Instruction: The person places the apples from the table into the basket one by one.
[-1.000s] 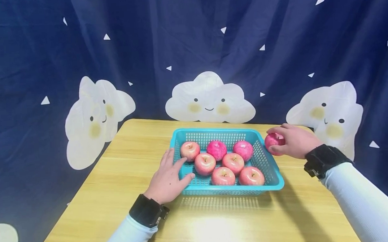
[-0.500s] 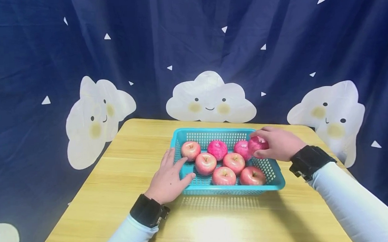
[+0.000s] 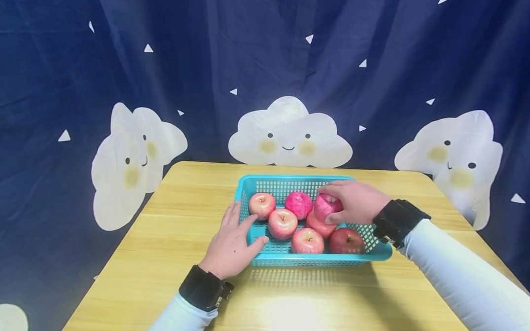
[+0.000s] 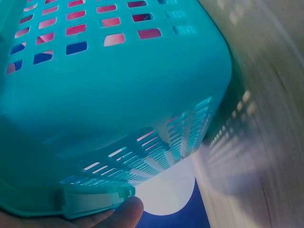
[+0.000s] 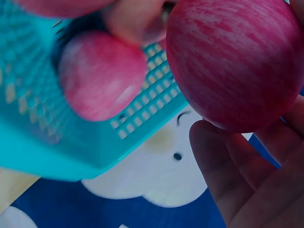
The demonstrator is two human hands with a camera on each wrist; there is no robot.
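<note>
A turquoise plastic basket point(image 3: 322, 262) on the wooden table holds several red apples point(image 3: 283, 224). My right hand point(image 3: 360, 201) grips another apple point(image 3: 325, 207) above the right half of the basket, over a paler apple point(image 3: 318, 226). In the right wrist view the gripped apple point(image 5: 237, 66) is close up, with fingers point(image 5: 213, 161) against it, and an apple point(image 5: 102, 76) lies below in the basket's corner. My left hand point(image 3: 230, 243) rests on the left rim, thumb spread toward the inside. The left wrist view shows the basket's outer wall point(image 4: 114, 90) and a fingertip point(image 4: 126, 213) at its rim.
The wooden table point(image 3: 162, 249) extends around the basket. Behind it hangs a dark blue curtain point(image 3: 198, 50) with white clouds and small triangles. Black camera straps point(image 3: 400, 221) circle both wrists.
My right hand has carried its apple leftward, from just outside the basket's right edge to above the apples inside. The left hand has stayed on the rim.
</note>
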